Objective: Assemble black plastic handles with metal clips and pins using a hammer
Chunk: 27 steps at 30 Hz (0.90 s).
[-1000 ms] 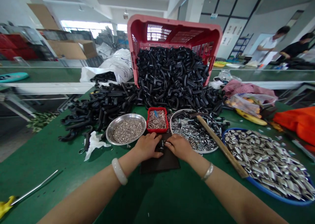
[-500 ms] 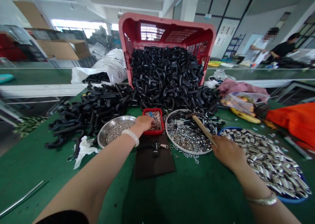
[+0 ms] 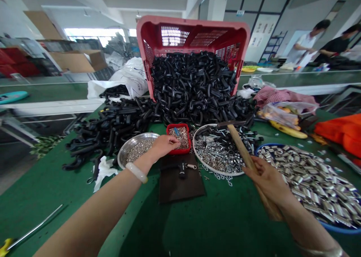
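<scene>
My left hand (image 3: 165,146) is at the near edge of a small red tray (image 3: 184,151) of small metal pins, fingertips pinched; what they hold is too small to make out. My right hand (image 3: 269,180) is closed round the wooden handle of a hammer (image 3: 239,144). The hammer's head lies over the far rim of a round white tray of bolts, rings and small metal parts. Between my hands, a black part (image 3: 182,170) with a spring (image 3: 191,166) beside it rests on a dark square plate (image 3: 180,193).
A steel bowl (image 3: 122,157) of small parts stands left of the red tray. Metal sleeves fill a blue basin (image 3: 335,227) at right. Behind, black handles spill from a tipped red crate (image 3: 242,50). A screwdriver (image 3: 36,227) lies front left. Two people work at the back right.
My left hand has drawn back slightly from inside the red tray to its near edge. The right hand has shifted along the hammer handle, whose end now shows below it.
</scene>
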Each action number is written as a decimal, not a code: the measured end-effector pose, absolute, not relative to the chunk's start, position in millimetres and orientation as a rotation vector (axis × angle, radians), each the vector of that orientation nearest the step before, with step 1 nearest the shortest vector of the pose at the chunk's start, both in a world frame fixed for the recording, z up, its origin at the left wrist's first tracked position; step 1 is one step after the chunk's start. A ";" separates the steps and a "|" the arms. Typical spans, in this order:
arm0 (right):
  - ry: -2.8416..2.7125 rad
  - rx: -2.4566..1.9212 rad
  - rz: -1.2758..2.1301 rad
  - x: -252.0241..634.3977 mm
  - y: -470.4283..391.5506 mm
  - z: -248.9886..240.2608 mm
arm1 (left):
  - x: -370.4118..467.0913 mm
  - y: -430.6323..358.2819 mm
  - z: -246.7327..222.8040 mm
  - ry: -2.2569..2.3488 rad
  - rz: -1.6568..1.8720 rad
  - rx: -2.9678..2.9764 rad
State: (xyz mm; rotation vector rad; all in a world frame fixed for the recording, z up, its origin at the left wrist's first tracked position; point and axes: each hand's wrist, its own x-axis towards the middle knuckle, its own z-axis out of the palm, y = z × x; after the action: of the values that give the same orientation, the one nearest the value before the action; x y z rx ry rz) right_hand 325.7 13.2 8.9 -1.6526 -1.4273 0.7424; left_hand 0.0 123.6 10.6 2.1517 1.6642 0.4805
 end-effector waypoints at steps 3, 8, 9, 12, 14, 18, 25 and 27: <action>-1.397 -1.584 0.684 310.5 -4.2 0.1 | 1.9 105.0 8.3 1.452 0.486 2.127; -1.491 -1.530 0.732 302.7 -18.0 -12.9 | 11.1 89.8 1.4 1.507 0.307 2.303; -1.521 -1.530 0.738 302.9 -19.5 -15.0 | 12.5 89.5 0.5 1.528 0.293 2.324; -1.590 -1.556 0.704 304.2 -23.7 -20.6 | 14.6 89.6 -1.5 1.538 0.275 2.343; -1.631 -1.566 0.633 304.3 -27.2 -22.9 | 14.9 87.4 -3.7 1.546 0.297 2.368; -1.703 -1.544 0.612 300.6 -37.0 -18.2 | 14.3 76.3 -13.0 1.459 0.396 2.558; -2.132 -1.404 0.522 284.4 -52.2 -6.3 | 4.4 56.5 -14.4 1.523 0.411 2.633; -2.253 -1.379 0.467 280.4 -53.2 -10.6 | -1.2 50.9 -13.1 1.498 0.400 2.645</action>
State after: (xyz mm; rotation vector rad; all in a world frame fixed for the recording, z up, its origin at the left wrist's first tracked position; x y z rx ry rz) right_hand 280.4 -53.2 -10.6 -1.3785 -2.2535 0.4665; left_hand -1.2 50.9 -13.1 2.6455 1.4980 0.3995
